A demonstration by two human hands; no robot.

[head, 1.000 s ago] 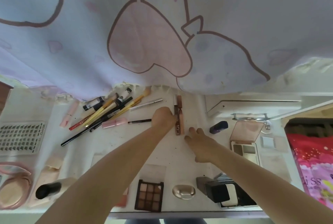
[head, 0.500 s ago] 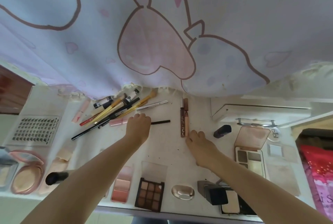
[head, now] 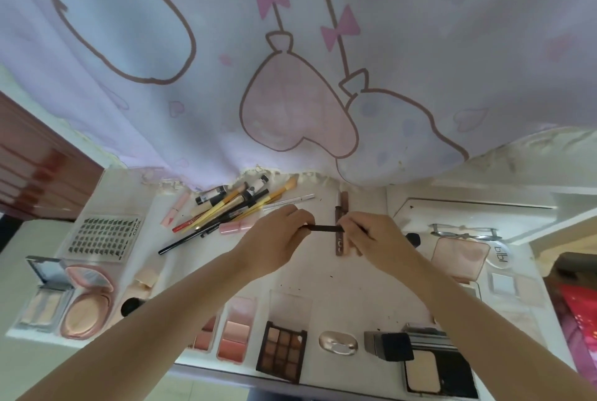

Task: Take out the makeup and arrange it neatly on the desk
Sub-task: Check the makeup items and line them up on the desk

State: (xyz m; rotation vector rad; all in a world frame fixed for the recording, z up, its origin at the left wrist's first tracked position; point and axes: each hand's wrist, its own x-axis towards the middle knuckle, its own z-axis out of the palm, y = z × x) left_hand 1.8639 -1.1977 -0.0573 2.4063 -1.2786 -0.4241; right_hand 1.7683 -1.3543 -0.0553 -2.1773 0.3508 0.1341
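Note:
A thin black makeup pencil [head: 324, 228] is held level above the white desk [head: 326, 281], one end pinched by my left hand [head: 280, 239], the other by my right hand [head: 374, 237]. Just behind it two brown tubes [head: 342, 207] lie side by side, pointing away from me. To the left lies a loose heap of brushes, pencils and tubes [head: 232, 207], with a pink tube [head: 235, 227] at its near edge.
A lash tray [head: 103, 237], compacts [head: 85, 300] and blush pans [head: 234, 332] line the left and front. An eyeshadow palette [head: 281, 350], silver case [head: 337, 342] and black boxes [head: 392, 344] sit along the front edge. A pink compact [head: 458, 255] lies right. A printed curtain [head: 290, 61] hangs behind.
My left hand picked the black pencil up from beside the heap and carried it right. My right hand rose from the desk and took its other end. The camera tilted up.

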